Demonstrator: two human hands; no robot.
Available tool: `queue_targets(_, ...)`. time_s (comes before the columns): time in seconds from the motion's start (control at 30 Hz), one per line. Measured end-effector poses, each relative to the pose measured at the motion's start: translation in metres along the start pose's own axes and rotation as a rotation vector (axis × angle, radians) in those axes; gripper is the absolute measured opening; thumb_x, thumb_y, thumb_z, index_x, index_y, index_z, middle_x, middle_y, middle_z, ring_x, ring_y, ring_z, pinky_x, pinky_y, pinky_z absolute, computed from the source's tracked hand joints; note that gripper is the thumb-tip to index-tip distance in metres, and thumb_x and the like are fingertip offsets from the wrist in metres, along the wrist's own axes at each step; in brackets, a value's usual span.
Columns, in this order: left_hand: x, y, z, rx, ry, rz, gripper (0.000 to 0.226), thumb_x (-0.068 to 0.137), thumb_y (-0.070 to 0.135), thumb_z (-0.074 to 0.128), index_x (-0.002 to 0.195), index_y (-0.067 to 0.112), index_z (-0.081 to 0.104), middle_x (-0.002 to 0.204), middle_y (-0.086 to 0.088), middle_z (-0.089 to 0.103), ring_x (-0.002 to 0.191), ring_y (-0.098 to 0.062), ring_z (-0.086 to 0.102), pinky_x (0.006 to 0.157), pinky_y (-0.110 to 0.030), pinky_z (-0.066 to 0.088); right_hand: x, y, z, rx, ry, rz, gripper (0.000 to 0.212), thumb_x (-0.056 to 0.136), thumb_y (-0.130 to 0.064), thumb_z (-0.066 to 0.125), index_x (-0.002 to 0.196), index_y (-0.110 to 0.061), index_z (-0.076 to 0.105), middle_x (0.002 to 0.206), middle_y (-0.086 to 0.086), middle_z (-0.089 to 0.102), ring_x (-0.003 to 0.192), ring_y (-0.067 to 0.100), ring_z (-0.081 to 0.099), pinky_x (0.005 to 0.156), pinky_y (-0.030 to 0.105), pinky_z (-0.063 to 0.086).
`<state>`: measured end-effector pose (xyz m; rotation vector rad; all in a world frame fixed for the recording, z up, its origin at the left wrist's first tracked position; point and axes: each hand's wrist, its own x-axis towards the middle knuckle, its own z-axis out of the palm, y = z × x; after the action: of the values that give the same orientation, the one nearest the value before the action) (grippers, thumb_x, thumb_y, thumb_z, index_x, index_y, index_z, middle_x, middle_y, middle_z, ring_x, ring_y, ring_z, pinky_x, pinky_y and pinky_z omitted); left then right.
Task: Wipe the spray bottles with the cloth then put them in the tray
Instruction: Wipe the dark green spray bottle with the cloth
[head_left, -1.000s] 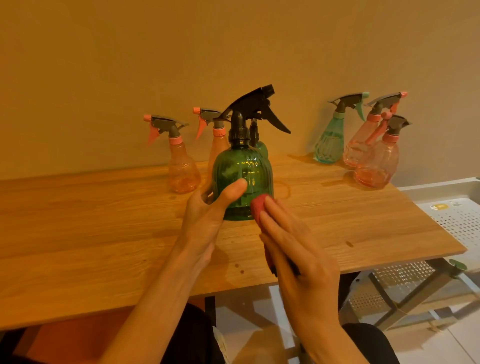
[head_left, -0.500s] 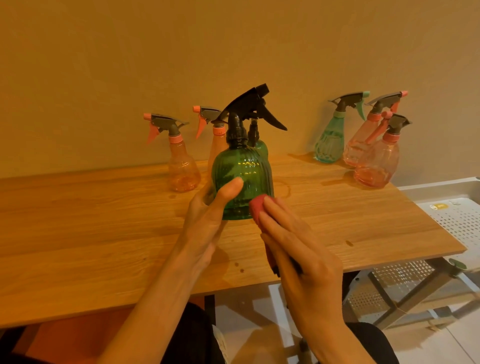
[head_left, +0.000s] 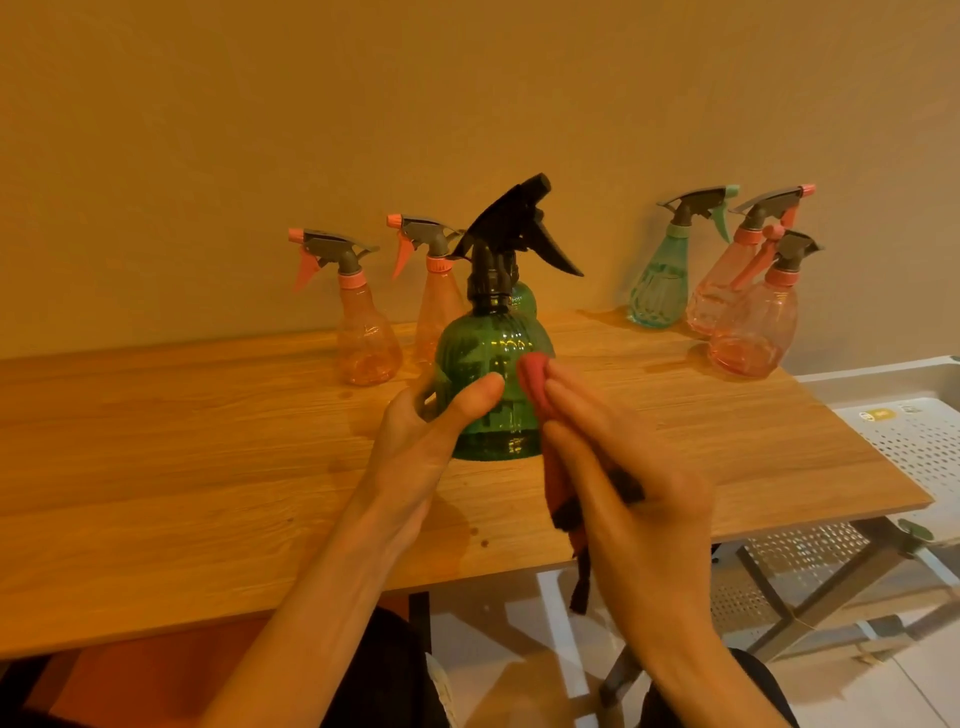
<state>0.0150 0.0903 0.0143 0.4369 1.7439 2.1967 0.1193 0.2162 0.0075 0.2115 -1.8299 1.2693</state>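
A dark green spray bottle (head_left: 488, 353) with a black trigger head stands upright on the wooden table (head_left: 156, 467). My left hand (head_left: 415, 447) grips its left side, thumb across the front. My right hand (head_left: 634, 499) holds a red cloth (head_left: 535, 376) and presses it with straight fingers against the bottle's right side; the cloth's dark end hangs below my palm. A white perforated tray (head_left: 914, 436) sits lower at the right, beyond the table's end.
Along the wall stand two pink spray bottles (head_left: 366, 343) (head_left: 436, 306) at the left, and a teal one (head_left: 657, 291) with two more pink ones (head_left: 722, 291) (head_left: 753, 332) at the right. Another green bottle (head_left: 522, 299) is mostly hidden behind the held one.
My right hand has slid the cloth a little up the bottle's side. My left hand keeps its grip and the bottle has barely moved.
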Motion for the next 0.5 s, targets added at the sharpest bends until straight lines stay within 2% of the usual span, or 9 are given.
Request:
queue_targets(0.13, -0.004, -0.002, 0.002, 0.007, -0.008, 0.029, 0.08, 0.057, 0.043, 0.084, 0.131, 0.023, 0.061, 0.114, -0.002, 0.076, 0.107, -0.019, 0.073, 0.079, -0.029, 0.06, 0.031, -0.002, 0.0, -0.012, 0.042, 0.0, 0.03, 0.095, -0.007, 0.065, 0.125, -0.009, 0.066, 0.128, -0.001, 0.068, 0.124, 0.009, 0.061, 0.104, 0.032, 0.051)
queue_targets(0.3, -0.005, -0.002, 0.002, 0.054, 0.001, 0.076, 0.076, 0.057, 0.044, 0.084, 0.128, 0.027, 0.061, 0.113, -0.001, 0.076, 0.108, -0.019, 0.072, 0.076, -0.029, 0.06, 0.05, 0.002, 0.002, -0.195, -0.074, -0.035, 0.031, 0.101, -0.011, 0.054, 0.13, -0.014, 0.067, 0.127, -0.004, 0.068, 0.121, 0.01, 0.061, 0.097, 0.039, 0.053)
queue_targets(0.43, -0.005, -0.004, -0.002, 0.068, 0.038, 0.09, 0.077, 0.055, 0.045, 0.084, 0.127, 0.028, 0.061, 0.111, 0.0, 0.076, 0.105, -0.018, 0.073, 0.074, -0.029, 0.061, 0.049, 0.005, 0.006, -0.289, -0.116, -0.049, 0.033, 0.102, -0.015, 0.051, 0.132, -0.016, 0.066, 0.128, -0.004, 0.067, 0.113, 0.009, 0.062, 0.092, 0.036, 0.054)
queue_targets(0.5, -0.004, -0.006, -0.003, 0.056, 0.047, 0.087, 0.078, 0.055, 0.045, 0.084, 0.128, 0.027, 0.062, 0.111, 0.0, 0.076, 0.105, -0.018, 0.073, 0.073, -0.028, 0.06, 0.042, 0.006, 0.006, -0.286, -0.114, -0.052, 0.034, 0.103, -0.015, 0.052, 0.133, -0.016, 0.065, 0.133, -0.004, 0.065, 0.118, 0.007, 0.06, 0.096, 0.033, 0.053)
